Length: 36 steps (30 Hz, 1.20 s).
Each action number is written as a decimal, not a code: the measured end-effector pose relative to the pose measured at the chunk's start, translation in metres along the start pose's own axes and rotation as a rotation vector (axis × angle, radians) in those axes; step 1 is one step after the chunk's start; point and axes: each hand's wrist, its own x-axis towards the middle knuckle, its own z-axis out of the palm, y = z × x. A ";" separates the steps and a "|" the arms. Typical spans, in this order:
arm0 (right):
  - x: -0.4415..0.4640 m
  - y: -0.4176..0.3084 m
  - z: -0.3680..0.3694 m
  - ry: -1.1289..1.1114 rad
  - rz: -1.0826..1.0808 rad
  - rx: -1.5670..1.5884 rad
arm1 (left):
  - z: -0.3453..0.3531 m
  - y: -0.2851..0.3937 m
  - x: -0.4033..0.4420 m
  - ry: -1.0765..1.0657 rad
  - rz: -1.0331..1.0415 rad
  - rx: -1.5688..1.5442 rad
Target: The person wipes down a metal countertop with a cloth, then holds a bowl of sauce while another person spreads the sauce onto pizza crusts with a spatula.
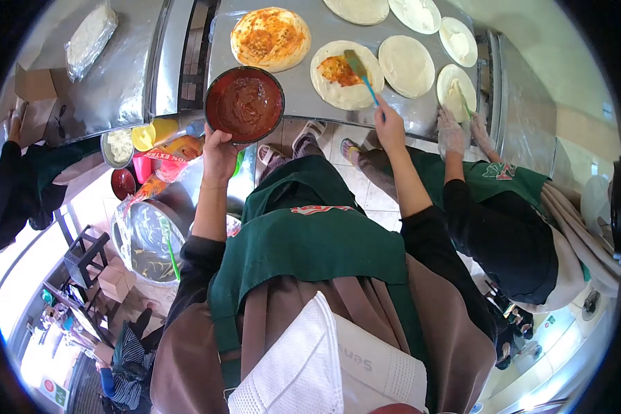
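Observation:
My left hand is closed on the rim and side of a dark bowl that holds thick red sauce. In my right hand is the blue handle of a pastry brush, whose greenish head rests on a flat dough round. A patch of orange-red sauce lies on that round, left of the brush head. Up and to the left, another dough round carries sauce over most of its top. A plain dough round lies just to the right.
More dough rounds, some with white spread, line the metal table. At the right, a co-worker's gloved hands work on one round. Below left stand a large metal bowl and a bowl of white crumbles.

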 end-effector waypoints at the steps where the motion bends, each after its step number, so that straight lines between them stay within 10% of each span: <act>1: 0.011 0.000 0.002 -0.018 0.082 -0.079 | 0.001 0.000 0.000 0.003 0.001 -0.002; 23: 0.063 -0.020 -0.028 -0.467 -0.246 -0.251 | -0.017 0.009 -0.003 0.037 0.003 -0.057; 30: 0.078 -0.002 -0.036 -0.335 0.030 -0.150 | -0.026 0.011 -0.006 0.024 0.021 -0.098; 36: 0.064 -0.020 -0.046 -0.470 -0.301 -0.286 | -0.023 0.013 -0.011 0.078 0.014 -0.025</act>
